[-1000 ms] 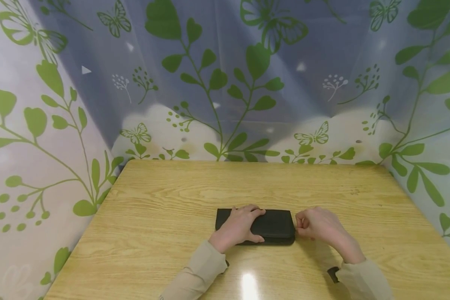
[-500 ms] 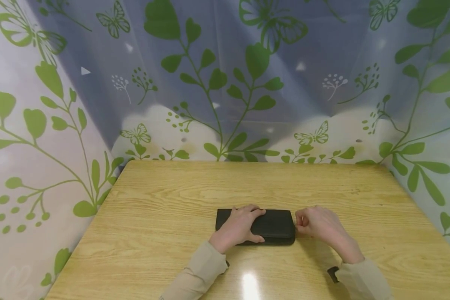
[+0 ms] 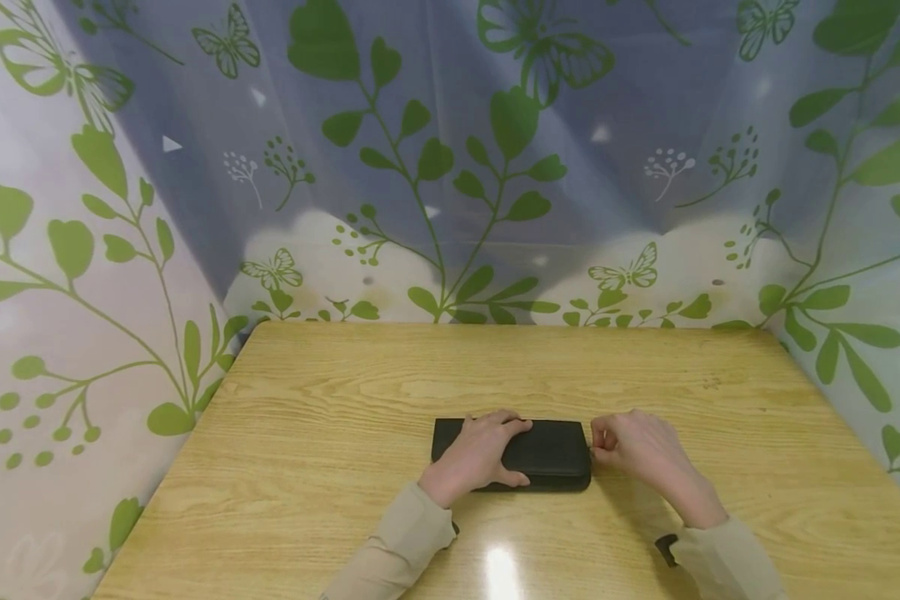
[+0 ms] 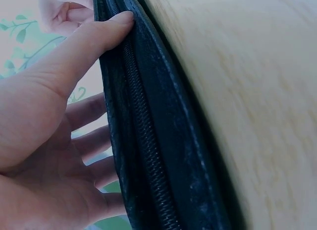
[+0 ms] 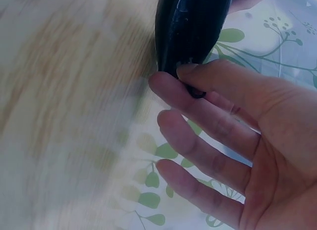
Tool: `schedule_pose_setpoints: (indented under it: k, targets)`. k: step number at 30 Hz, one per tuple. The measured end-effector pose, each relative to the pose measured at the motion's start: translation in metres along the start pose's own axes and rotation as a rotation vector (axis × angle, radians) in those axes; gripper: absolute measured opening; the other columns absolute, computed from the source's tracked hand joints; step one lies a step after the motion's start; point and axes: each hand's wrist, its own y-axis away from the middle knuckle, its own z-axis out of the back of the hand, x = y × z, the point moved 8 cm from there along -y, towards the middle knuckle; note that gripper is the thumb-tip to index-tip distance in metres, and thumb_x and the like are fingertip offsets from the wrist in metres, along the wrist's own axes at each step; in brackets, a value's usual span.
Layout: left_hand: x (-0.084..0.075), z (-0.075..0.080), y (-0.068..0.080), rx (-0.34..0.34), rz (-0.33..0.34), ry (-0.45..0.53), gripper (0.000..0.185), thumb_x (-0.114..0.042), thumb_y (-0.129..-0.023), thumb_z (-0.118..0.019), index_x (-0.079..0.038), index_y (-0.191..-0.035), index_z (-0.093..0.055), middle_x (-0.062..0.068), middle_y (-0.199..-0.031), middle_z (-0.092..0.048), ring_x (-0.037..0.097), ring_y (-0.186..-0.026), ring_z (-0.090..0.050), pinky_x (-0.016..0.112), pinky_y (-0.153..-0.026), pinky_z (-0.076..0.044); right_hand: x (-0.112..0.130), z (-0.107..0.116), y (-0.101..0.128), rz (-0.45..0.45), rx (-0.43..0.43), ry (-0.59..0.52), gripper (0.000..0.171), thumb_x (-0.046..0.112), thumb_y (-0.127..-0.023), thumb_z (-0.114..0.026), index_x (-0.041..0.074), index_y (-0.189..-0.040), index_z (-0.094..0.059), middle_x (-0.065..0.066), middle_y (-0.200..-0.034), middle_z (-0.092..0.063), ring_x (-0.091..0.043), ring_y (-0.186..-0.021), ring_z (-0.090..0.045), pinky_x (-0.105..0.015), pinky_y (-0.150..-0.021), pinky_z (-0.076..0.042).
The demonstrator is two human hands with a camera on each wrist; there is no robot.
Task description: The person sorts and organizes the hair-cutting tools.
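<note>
On the wooden table [image 3: 307, 392], near its front edge and about midway across, lies a flat black zippered case [image 3: 547, 452], long side running left to right. Hemming the table in on three sides is a pale curtain [image 3: 450, 167] printed with green leaves and butterflies.

Starting from the left, a beige sleeve [image 3: 397, 546] leads up to the left hand [image 3: 476, 454], which lies over the left half of the case. Its fingers [image 3: 506, 419] reach across the top to the far edge, and the thumb [image 3: 512, 477] presses against the near edge, so the hand clasps the case loosely across its width and pins it to the table. From the left wrist view, the thumb tip [image 4: 116, 22] sits right on the case's side, just beside the zipper track [image 4: 143, 126] that runs along that edge, while the other fingers stay fairly straight behind the case.

At the right end of the case is the right hand [image 3: 637, 446], its thumb and forefinger drawn together right at the case's end. The right wrist view shows them pinching a small dark piece [image 5: 196, 93] at that corner, likely the zip pull, though it is too small to be sure. The remaining fingers [image 5: 198, 155] hang loose and slightly bent, touching nothing.
</note>
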Motion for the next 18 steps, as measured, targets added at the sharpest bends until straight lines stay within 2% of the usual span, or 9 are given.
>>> schedule_pose_setpoints:
  k: [8,18]
  targets:
    - [-0.0011,0.0014,0.0008,-0.004,-0.009,-0.007,0.075,-0.044,-0.082,-0.084,-0.018,-0.146,-0.055,0.004,-0.148,-0.052,0.025,-0.136,-0.050,0.060,-0.108,-0.040,-0.0037,-0.0010,-0.0009,-0.031,-0.012,0.008,0.027,0.015,-0.084,-0.081,0.025,-0.071,-0.059,0.011,-0.071,-0.067,-0.005,-0.054,-0.047,-0.026,-0.045,-0.037]
    - [-0.0012,0.0023,0.0016,-0.010,-0.016,-0.007,0.075,-0.043,-0.082,-0.084,-0.018,-0.146,-0.055,0.004,-0.148,-0.053,0.025,-0.135,-0.051,0.060,-0.107,-0.041,-0.0092,-0.0027,-0.0028,-0.066,-0.060,0.005,0.024,0.017,-0.083,-0.083,0.023,-0.073,-0.062,0.007,-0.072,-0.070,-0.007,-0.051,-0.048,-0.027,-0.044,-0.036]
